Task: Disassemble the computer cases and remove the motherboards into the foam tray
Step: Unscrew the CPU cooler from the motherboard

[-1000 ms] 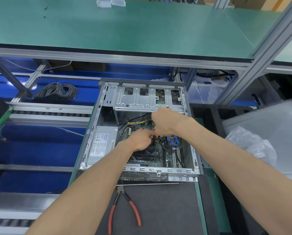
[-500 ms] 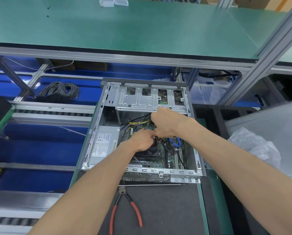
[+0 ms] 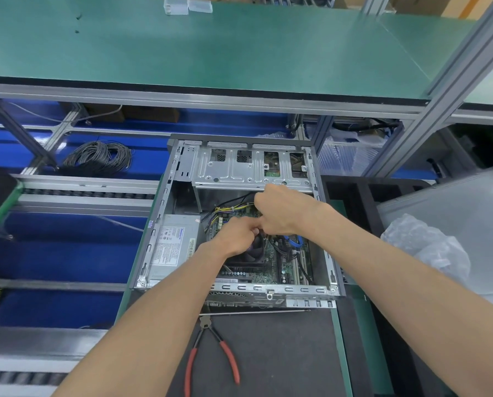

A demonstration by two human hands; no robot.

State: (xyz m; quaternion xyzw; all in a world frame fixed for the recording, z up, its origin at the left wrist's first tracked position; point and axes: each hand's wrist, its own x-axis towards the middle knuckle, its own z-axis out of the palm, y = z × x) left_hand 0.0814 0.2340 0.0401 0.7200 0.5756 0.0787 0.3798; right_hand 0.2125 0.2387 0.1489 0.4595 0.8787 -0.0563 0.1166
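Head view, item record: one open computer case (image 3: 179, 224), pressed grey sheet steel with punched slots and sharp folded edges, lying on its side on a dark mat (image 3: 282, 353). Inside, the motherboard (image 3: 271, 270) is seated flat on the case floor, green laminate studded with small parts, a black finned cooler with fan (image 3: 254, 253) at its centre. Left hand (image 3: 235, 236) and right hand (image 3: 279, 213) meet above the cooler, fingers curled inward; both appear to pinch something small among the wiring, probably a connector, but the object itself is hidden, so what they grasp cannot be told. Yellow and black cable bundle (image 3: 228, 210), flexible and tie-wrapped, runs from the boxy power supply (image 3: 173, 245); blue flat cable (image 3: 292, 242) lies beside the right wrist. Risks, as judged: pulling on wires rather than the plug could tear a lead or lift the socket; a sudden release could drive knuckles into the drive cage (image 3: 251, 167) edge or the cooler fins. Red-handled cutters (image 3: 211, 356) lie unused on the mat.
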